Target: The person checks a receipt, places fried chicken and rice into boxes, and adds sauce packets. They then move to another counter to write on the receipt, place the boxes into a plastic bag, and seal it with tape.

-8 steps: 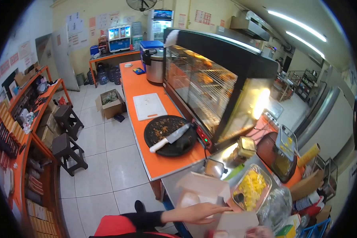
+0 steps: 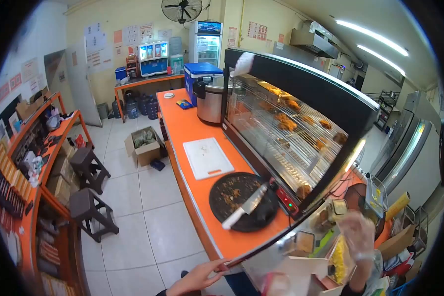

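My left hand (image 2: 200,277) is at the near corner of the orange counter (image 2: 209,246), fingers stretched forward and thumb apart, apparently touching the corner. It holds nothing that I can see. To the right, my right hand (image 2: 358,237), which looks covered by a clear plastic glove, is raised over the steel work surface and smeared by motion. Below and beside it lies a tray of chopped yellow food (image 2: 339,261), partly covered by the hand. Between my hands stands an open white paperboard box (image 2: 303,269). A blurred red and white shape (image 2: 275,283) shows at the bottom edge.
A round black board (image 2: 227,195) with crumbs carries a white-handled knife (image 2: 245,207). Behind it are a white cutting board (image 2: 208,158) and a glass food warmer (image 2: 276,148) with fried pieces on racks. Plastic stools (image 2: 91,209) and a cardboard box (image 2: 145,148) occupy the floor.
My left hand has moved left from beside the paperboard boxes to the counter corner. My right hand has risen from the bottom edge. The camera view has shifted too.
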A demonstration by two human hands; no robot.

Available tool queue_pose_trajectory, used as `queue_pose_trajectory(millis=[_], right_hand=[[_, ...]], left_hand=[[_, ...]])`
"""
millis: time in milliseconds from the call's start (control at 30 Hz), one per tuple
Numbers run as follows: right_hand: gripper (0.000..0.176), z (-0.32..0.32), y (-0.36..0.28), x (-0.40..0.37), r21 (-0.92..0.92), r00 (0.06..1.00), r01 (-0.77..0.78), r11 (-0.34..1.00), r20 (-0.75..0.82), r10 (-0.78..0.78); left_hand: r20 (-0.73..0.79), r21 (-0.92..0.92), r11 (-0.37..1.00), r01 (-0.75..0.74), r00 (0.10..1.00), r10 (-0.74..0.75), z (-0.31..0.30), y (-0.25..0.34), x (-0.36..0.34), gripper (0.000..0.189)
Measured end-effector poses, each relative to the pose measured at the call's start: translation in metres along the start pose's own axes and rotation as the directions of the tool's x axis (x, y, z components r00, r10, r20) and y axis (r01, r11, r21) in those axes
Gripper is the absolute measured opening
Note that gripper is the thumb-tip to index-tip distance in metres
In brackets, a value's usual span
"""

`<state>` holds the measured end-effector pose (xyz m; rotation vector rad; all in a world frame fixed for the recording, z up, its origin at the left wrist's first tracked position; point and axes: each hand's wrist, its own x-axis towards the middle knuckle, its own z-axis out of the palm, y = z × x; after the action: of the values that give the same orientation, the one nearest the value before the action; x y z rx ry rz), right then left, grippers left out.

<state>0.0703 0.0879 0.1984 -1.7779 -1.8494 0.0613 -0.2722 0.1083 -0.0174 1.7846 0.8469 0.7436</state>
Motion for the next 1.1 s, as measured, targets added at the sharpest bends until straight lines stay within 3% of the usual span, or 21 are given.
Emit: queue_pose_trajectory(millis=[33, 100, 133, 167, 200, 267, 333, 367, 467, 567, 600, 633, 700, 733, 833, 867, 967, 1000, 1067, 1100], right_hand=[[0.022, 0.028, -0.015, 0.044, 0.238, 0.990, 0.141, 0.961, -0.049, -0.133], [0.031, 0.076, -0.050, 0.130, 0.209, 0.989, 0.149, 0.967, -0.015, -0.149], [0.038, 0.105, -0.054, 0.175, 0.370, 0.993, 0.114, 0.922, -0.002, -0.122], [0.044, 0.129, -0.062, 0.221, 0.483, 0.981, 0.184, 0.856, -0.033, -0.192], [0.055, 0.142, -0.073, 0.267, 0.040, 0.965, 0.261, 0.964, -0.040, -0.260], [0.065, 0.174, -0.076, 0.357, -0.101, 0.924, 0.331, 0.938, -0.169, -0.344], [0.073, 0.207, -0.076, 0.442, 0.022, 0.905, 0.246, 0.969, -0.363, -0.221], [0.078, 0.217, -0.089, 0.474, 0.230, 0.893, 0.156, 0.961, -0.448, -0.038], [0.085, 0.243, -0.092, 0.564, 0.422, 0.845, 0.113, 0.900, -0.518, 0.136], [0.100, 0.264, -0.122, 0.610, 0.378, 0.663, 0.038, 0.925, -0.702, 0.259], [0.103, 0.290, -0.112, 0.652, 0.224, 0.384, 0.023, 0.974, -0.902, 0.198], [0.098, 0.304, -0.115, 0.673, 0.328, 0.363, -0.054, 0.943, -0.874, 0.324], [0.097, 0.312, -0.147, 0.684, 0.323, 0.210, -0.159, 0.933, -0.912, 0.351], [0.081, 0.315, -0.156, 0.694, 0.415, 0.131, -0.205, 0.887, -0.886, 0.445], [0.058, 0.332, -0.141, 0.723, 0.476, 0.227, -0.127, 0.870, -0.840, 0.493], [0.040, 0.331, -0.139, 0.728, 0.544, 0.401, -0.212, 0.812, -0.709, 0.580], [0.034, 0.354, -0.140, 0.733, 0.291, 0.448, -0.158, 0.944, -0.831, 0.331], [0.029, 0.362, -0.134, 0.733, 0.341, 0.515, -0.010, 0.940, -0.804, 0.297], [0.029, 0.365, -0.166, 0.688, 0.631, 0.772, 0.280, 0.724, -0.596, 0.220], [0.030, 0.363, -0.188, 0.658, 0.719, 0.862, 0.270, 0.640, -0.477, 0.173]], left_hand=[[-0.047, 0.014, 0.999, 0.042, 0.998, -0.041, -0.030, -0.006, -0.009, 0.040], [-0.147, 0.031, 0.992, 0.122, 0.982, -0.116, -0.083, -0.017, -0.018, 0.040], [-0.224, 0.027, 0.991, 0.130, 0.967, -0.121, -0.105, -0.024, -0.018, 0.038], [-0.297, 0.020, 0.989, 0.144, 0.946, -0.132, -0.125, -0.030, -0.018, 0.035], [-0.365, 0.007, 0.987, 0.161, 0.919, -0.147, -0.141, -0.035, -0.018, 0.033], [-0.454, -0.006, 0.989, 0.145, 0.881, -0.131, -0.170, -0.047, -0.013, 0.031], [-0.525, 0.005, 0.994, 0.105, 0.847, -0.087, -0.198, -0.058, 0.000, 0.028], [-0.540, 0.019, 0.995, 0.095, 0.839, -0.070, -0.212, -0.066, 0.008, 0.027], [-0.570, 0.025, 0.997, 0.077, 0.820, -0.049, -0.255, -0.089, 0.032, 0.024], [-0.594, -0.024, 0.996, 0.086, 0.800, -0.083, -0.300, -0.110, 0.060, 0.022], [-0.609, -0.016, 0.995, 0.096, 0.788, -0.086, -0.317, -0.116, 0.071, 0.022], [-0.624, -0.008, 0.994, 0.106, 0.776, -0.088, -0.334, -0.122, 0.082, 0.022], [-0.691, -0.012, 0.992, 0.126, 0.716, -0.099, -0.362, -0.138, 0.097, 0.021], [-0.721, -0.014, 0.991, 0.135, 0.685, -0.104, -0.376, -0.144, 0.105, 0.020], [-0.757, -0.053, 0.975, 0.216, 0.629, -0.181, -0.412, -0.157, 0.120, 0.020], [-0.756, -0.082, 0.969, 0.235, 0.619, -0.214, -0.422, -0.172, 0.123, 0.020], [-0.738, -0.177, 0.966, 0.188, 0.624, -0.257, -0.447, -0.196, 0.141, 0.023], [-0.730, -0.165, 0.977, 0.133, 0.650, -0.212, -0.457, -0.201, 0.151, 0.021], [-0.711, -0.155, 0.987, 0.035, 0.690, -0.136, -0.478, -0.206, 0.182, 0.017], [-0.654, -0.137, 0.991, -0.012, 0.752, -0.081, -0.489, -0.203, 0.201, 0.020]])
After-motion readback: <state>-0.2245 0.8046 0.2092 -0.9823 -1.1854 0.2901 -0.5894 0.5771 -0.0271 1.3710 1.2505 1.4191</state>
